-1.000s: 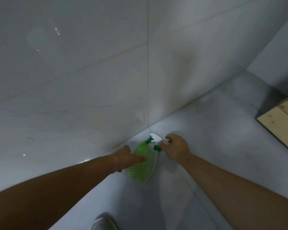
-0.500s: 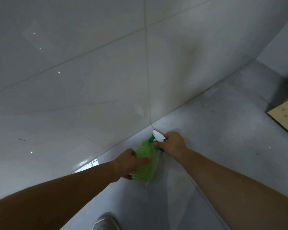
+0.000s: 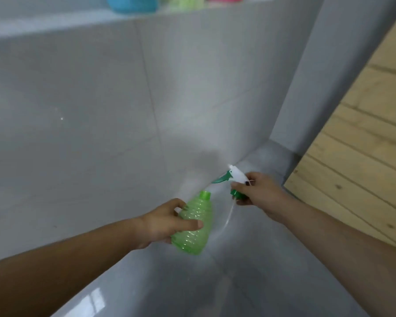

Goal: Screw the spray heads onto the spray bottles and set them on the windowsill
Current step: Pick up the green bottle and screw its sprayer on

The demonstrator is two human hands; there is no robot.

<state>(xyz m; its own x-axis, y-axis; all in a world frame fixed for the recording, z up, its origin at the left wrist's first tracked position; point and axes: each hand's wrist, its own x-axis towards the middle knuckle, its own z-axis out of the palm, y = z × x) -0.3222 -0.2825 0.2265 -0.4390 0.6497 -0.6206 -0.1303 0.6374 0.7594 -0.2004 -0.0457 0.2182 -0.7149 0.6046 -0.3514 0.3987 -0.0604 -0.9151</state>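
Green ribbed plastic bottle (image 3: pixel 193 227) gripped in left hand (image 3: pixel 167 221); right hand (image 3: pixel 255 191) pinches the white-and-green spray head (image 3: pixel 234 179). Feed its dangling tube (image 3: pixel 229 216) into the neck first, then twist squarely.

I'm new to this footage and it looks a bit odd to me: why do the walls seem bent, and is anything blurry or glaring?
Head view: the wide-angle lens bows the tile joints and the windowsill; the coloured things at the top edge are blurred and cropped; window glare sits on the floor; the green bottle and spray head are slightly smeared; light is dim and even.
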